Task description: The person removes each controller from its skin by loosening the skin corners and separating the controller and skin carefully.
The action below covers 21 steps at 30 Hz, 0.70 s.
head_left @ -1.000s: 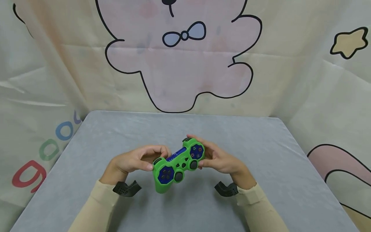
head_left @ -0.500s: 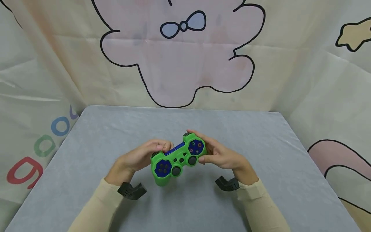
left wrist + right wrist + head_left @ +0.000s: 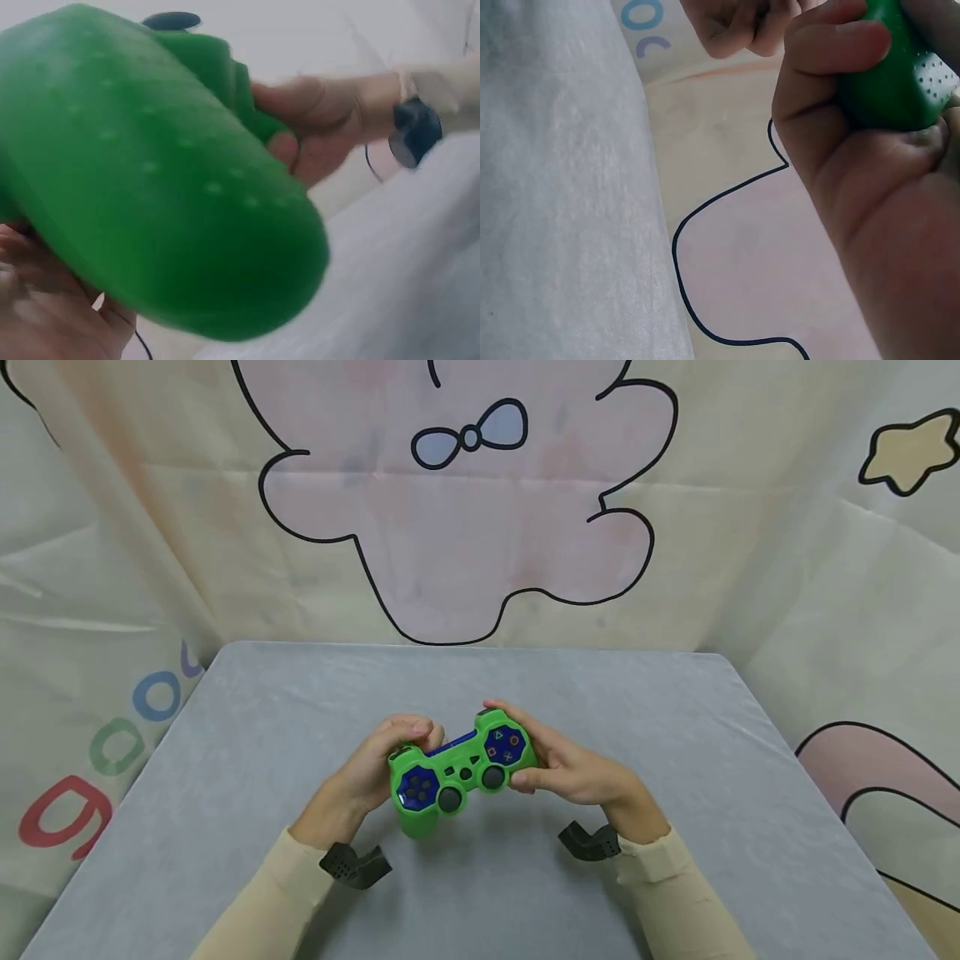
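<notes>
A green game controller (image 3: 417,787) with blue button panels and black thumbsticks is held above the table, its right end raised. My right hand (image 3: 577,770) grips the right end, the thumb at the front near the right stick and the fingers behind. At the left shoulder, my left hand (image 3: 372,766) curls its fingers behind the controller, thumb bent on top; its exact contact is hidden. In the left wrist view, the dotted green handle (image 3: 165,187) fills the middle, with part of my left palm (image 3: 45,300) below it. The right wrist view shows curled right fingers round the green grip (image 3: 889,90).
A grey cloth-covered table (image 3: 600,693) lies beneath both hands. Behind it hangs a pale curtain (image 3: 480,543) with a pink cartoon figure, and printed curtains stand at both sides. Each wrist carries a black camera mount (image 3: 356,866).
My left hand has moved from the controller's left side up to its left shoulder, thumb and fingers now curled. The controller has turned slightly toward level. The right hand keeps its grip.
</notes>
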{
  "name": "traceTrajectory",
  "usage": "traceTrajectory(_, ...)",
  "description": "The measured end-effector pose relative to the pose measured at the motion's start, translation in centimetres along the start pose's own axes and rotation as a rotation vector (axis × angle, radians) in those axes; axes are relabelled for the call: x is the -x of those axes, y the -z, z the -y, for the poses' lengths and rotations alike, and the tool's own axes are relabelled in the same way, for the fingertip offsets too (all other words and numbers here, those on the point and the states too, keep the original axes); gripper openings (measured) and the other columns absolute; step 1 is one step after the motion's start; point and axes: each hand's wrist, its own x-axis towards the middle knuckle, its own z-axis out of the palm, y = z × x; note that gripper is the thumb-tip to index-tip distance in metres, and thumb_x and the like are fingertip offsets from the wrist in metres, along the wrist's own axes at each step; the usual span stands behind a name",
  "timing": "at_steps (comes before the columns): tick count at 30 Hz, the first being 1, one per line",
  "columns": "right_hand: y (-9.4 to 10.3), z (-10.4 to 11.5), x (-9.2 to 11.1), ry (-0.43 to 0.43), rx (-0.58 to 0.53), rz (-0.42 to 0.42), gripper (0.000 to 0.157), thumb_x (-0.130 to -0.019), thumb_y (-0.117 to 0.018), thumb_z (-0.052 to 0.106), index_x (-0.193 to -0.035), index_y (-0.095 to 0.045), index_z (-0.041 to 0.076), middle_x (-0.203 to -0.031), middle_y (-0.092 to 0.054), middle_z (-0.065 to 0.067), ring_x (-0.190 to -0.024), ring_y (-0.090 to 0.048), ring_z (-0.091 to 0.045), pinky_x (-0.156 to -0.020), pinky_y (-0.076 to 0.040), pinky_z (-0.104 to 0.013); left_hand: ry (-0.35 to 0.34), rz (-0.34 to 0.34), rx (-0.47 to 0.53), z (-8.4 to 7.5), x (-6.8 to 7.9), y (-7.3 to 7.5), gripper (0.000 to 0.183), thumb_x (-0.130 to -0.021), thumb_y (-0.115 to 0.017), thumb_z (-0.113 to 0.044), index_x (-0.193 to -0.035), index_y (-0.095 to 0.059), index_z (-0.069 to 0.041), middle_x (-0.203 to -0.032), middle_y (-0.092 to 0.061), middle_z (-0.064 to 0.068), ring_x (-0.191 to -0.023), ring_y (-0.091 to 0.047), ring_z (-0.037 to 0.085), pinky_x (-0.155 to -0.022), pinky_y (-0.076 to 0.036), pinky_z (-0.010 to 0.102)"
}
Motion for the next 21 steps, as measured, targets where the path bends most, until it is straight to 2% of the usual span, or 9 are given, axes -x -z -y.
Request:
traceTrajectory(3, -0.2, 0.2, 0.1, 0.001, 0.002, -0.003, 0.08, -0.098, -0.053, 0.003, -0.156, -0.003, 0.025, -0.142, -0.032, -0.008, -0.083, -0.05, -0.014, -0.061, -0.045, -0.028, -0.002, -0.025, -0.095, -0.4, 0.4, 0.3, 0.04, -0.102, -0.028, -0.017, -0.065, -0.043, -0.017, -0.066, -0.039, -0.006, -0.061, -0.039, 0.009, -0.063, -0.037, 0.022)
traceTrajectory(8, -0.2, 0.7, 0.5, 0.032, -0.003, -0.019, 0.081, -0.097, -0.053, 0.0, -0.157, -0.002, 0.021, -0.151, -0.024, -0.003, -0.107, -0.049, -0.013, -0.077, -0.048, -0.024, -0.012, -0.019, -0.413, -2.1, 1.5, 1.0, 0.035, -0.103, -0.031, -0.018, -0.07, -0.033, -0.007, -0.069, -0.03, 0.001, -0.067, -0.034, 0.015, -0.072, -0.033, 0.031)
traceTrajectory(12, 0.1, 1.0, 0.9, 0.057, 0.005, -0.042, 0.082, -0.096, -0.052, -0.004, -0.157, -0.002, 0.018, -0.158, -0.019, 0.001, -0.115, -0.045, -0.011, -0.088, -0.047, -0.021, -0.016, -0.01, -0.593, -3.3, 2.0, 1.4, 0.033, -0.104, -0.037, -0.014, -0.072, -0.042, -0.005, -0.07, -0.03, 0.004, -0.067, -0.035, 0.017, -0.068, -0.034, 0.03)
traceTrajectory(15, 0.3, 1.2, 1.0, 0.069, 0.021, -0.048, 0.082, -0.095, -0.052, -0.006, -0.157, -0.002, 0.016, -0.159, -0.017, 0.001, -0.117, -0.045, -0.01, -0.091, -0.048, -0.019, -0.002, 0.017, -0.634, -3.8, 2.3, 1.6, 0.03, -0.104, -0.041, -0.012, -0.075, -0.05, -0.007, -0.071, -0.04, 0.001, -0.069, -0.041, 0.015, -0.068, -0.039, 0.028)
traceTrajectory(18, 0.4, 1.2, 1.0, 0.07, 0.036, -0.046, 0.082, -0.095, -0.052, -0.006, -0.157, -0.002, 0.016, -0.158, -0.019, 0.001, -0.118, -0.046, -0.01, -0.094, -0.049, -0.02, -0.023, 0.046, -0.598, -4.1, 2.5, 1.8, 0.03, -0.103, -0.042, -0.011, -0.075, -0.051, -0.005, -0.073, -0.045, -0.001, -0.072, -0.045, 0.016, -0.069, -0.043, 0.029)
traceTrajectory(21, 0.5, 1.2, 1.0, 0.063, 0.034, -0.054, 0.081, -0.096, -0.051, -0.005, -0.157, -0.002, 0.017, -0.154, -0.025, -0.001, -0.119, -0.049, -0.011, -0.095, -0.05, -0.022, -0.063, 0.047, -0.544, -4.1, 2.5, 1.7, 0.026, -0.1, -0.047, -0.01, -0.075, -0.047, -0.004, -0.076, -0.048, 0.0, -0.078, -0.048, 0.017, -0.077, -0.044, 0.032)
